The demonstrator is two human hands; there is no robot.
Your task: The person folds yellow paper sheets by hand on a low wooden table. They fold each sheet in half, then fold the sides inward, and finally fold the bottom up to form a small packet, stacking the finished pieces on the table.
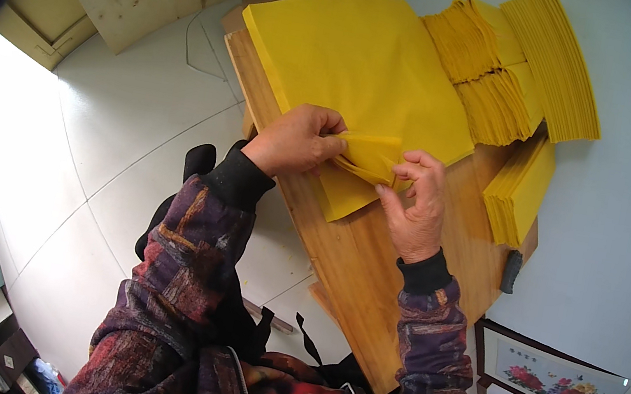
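Observation:
A thin yellow paper-like sheet (372, 155) is bent up in folds between my two hands. My left hand (298, 141) pinches its left side between thumb and curled fingers. On its right edge, my right hand (420, 210) closes with thumb and forefinger, the other fingers bent above. Just beyond lies a wide stack of flat yellow sheets (356, 54) on the wooden table (338, 259). One yellow corner (340, 197) hangs below my hands over the tabletop. Whether the held sheet is separate from the stack, I cannot tell.
Folded yellow bundles (550, 65) are piled at the far right, and another bundle (518, 196) stands by the table's right edge. A dark grey block (512, 272) sits near it. A framed flower picture (556, 379) is at lower right. Pale tiles (112, 163) spread to the left.

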